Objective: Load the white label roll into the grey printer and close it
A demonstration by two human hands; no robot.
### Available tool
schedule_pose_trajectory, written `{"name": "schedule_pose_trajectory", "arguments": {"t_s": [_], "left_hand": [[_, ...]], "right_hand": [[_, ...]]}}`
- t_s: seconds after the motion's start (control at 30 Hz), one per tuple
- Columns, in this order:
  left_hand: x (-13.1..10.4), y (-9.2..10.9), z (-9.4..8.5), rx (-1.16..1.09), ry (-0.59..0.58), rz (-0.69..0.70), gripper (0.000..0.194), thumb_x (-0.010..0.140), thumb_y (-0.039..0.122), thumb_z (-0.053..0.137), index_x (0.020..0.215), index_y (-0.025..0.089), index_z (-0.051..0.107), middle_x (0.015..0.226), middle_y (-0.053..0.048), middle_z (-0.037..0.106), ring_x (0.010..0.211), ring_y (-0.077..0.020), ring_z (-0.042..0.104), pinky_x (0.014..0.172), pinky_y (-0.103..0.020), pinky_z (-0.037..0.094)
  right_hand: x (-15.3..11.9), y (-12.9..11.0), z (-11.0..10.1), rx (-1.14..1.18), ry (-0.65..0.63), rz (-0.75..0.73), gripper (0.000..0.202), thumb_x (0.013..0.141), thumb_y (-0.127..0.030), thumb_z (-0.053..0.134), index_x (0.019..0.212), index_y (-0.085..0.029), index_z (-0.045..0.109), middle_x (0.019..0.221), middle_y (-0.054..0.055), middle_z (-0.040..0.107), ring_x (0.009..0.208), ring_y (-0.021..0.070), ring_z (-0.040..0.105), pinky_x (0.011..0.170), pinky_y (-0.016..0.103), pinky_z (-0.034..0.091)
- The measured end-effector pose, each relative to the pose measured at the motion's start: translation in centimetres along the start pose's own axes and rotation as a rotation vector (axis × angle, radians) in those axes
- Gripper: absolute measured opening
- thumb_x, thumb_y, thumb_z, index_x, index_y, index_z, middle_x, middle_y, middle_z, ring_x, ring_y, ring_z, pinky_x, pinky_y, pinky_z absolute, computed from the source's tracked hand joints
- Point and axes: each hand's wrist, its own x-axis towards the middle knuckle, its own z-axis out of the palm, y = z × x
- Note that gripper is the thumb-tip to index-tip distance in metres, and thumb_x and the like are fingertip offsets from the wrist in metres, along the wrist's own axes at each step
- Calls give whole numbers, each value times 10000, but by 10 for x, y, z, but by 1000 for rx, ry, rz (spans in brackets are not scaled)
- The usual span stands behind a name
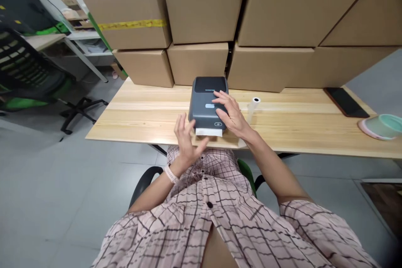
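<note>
A dark grey label printer (pixel 203 109) stands on the wooden table in front of me, with a strip of white paper (pixel 209 132) sticking out of its front. My right hand (pixel 230 113) lies over the printer's right side, fingers spread across its top. At the printer's front left corner, my left hand (pixel 187 140) is raised with its fingers apart and nothing in it. Just right of the printer is a white paper roll (pixel 253 105), partly behind my right hand, with a loose end near the table's front edge.
Cardboard boxes (pixel 201 8) are stacked along the back of the table (pixel 141 113). At the right lie a dark phone (pixel 345 101) and a green cup (pixel 385 125) on a pink base. An office chair (pixel 34 67) is at the left. A person is partly visible behind the boxes.
</note>
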Motion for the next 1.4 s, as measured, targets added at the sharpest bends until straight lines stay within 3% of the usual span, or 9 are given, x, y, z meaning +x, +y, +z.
{"name": "schedule_pose_trajectory", "arguments": {"t_s": [0.07, 0.2, 0.37, 0.5, 0.63, 0.8, 0.93, 1.13, 1.4], "left_hand": [[-9, 5, -1, 177, 67, 205, 548, 893, 377, 767, 1390, 265, 566, 1592, -140, 455, 1551, -325, 307, 1265, -589, 280], [-3, 2, 1, 335, 87, 261, 122, 926, 266, 707, 1046, 271, 731, 1344, -109, 635, 1389, -292, 445, 1226, -557, 282], [7, 2, -1, 251, 90, 262, 163, 890, 140, 721, 906, 294, 771, 1157, -80, 706, 1235, -264, 512, 1155, -506, 301], [1, 2, -3, 255, 62, 207, 192, 900, 154, 711, 920, 335, 774, 1129, -62, 705, 1193, -257, 525, 1111, -505, 354], [-6, -4, -2, 222, -18, 83, 178, 939, 233, 668, 932, 369, 782, 1156, -56, 706, 1189, -272, 538, 1107, -547, 372], [0, -6, -7, 108, -22, 145, 228, 915, 215, 701, 1099, 344, 734, 1241, -65, 679, 1232, -269, 564, 1075, -499, 456], [9, -11, -11, -109, 1, -5, 530, 1005, 317, 555, 1530, 286, 484, 1466, -138, 586, 1366, -297, 552, 1127, -515, 475], [16, -18, -2, -443, -140, -572, 614, 1054, 496, 450, 1616, 253, 396, 1688, -123, 393, 1566, -294, 376, 1293, -480, 329], [10, -18, 10, -423, -77, -519, 588, 1071, 516, 361, 1625, 323, 394, 1714, -25, 361, 1613, -269, 277, 1341, -453, 225]], "right_hand": [[0, 1, 0, -17, -3, -18, 418, 1073, -546, 378, 1294, -301, 635, 1559, 62, 569, 1537, 284, 400, 1255, 598, 306], [0, 3, -1, -57, -41, -33, 495, 1090, -566, 294, 1262, -308, 680, 1563, 43, 567, 1530, 280, 406, 1244, 589, 312], [-1, 4, -5, -82, -58, -62, 547, 1092, -600, 247, 1316, -326, 666, 1584, 44, 547, 1521, 273, 415, 1204, 605, 352], [2, -2, -11, -177, -124, -87, 522, 1092, -592, 283, 1337, -320, 655, 1596, 48, 537, 1521, 288, 419, 1202, 635, 345], [16, -13, -23, -330, -220, -164, 507, 1027, -665, 437, 1295, -307, 678, 1560, 58, 580, 1534, 322, 407, 1277, 691, 168], [23, -19, -28, -345, -304, -192, 566, 973, -706, 521, 1318, -283, 668, 1572, 80, 566, 1588, 341, 314, 1298, 683, 127], [-12, -21, -14, -254, -147, 3, 692, 949, -723, 550, 1495, -297, 523, 1728, 108, 309, 1611, 368, 248, 1284, 698, 171], [-64, -24, 12, 89, 72, 415, 814, 1002, -683, 477, 1676, -362, 150, 1752, 100, 242, 1602, 351, 281, 1247, 678, 329], [-61, -29, 12, 86, 52, 397, 826, 976, -745, 444, 1675, -409, 161, 1768, 60, 192, 1611, 389, 235, 1245, 710, 318]]}}
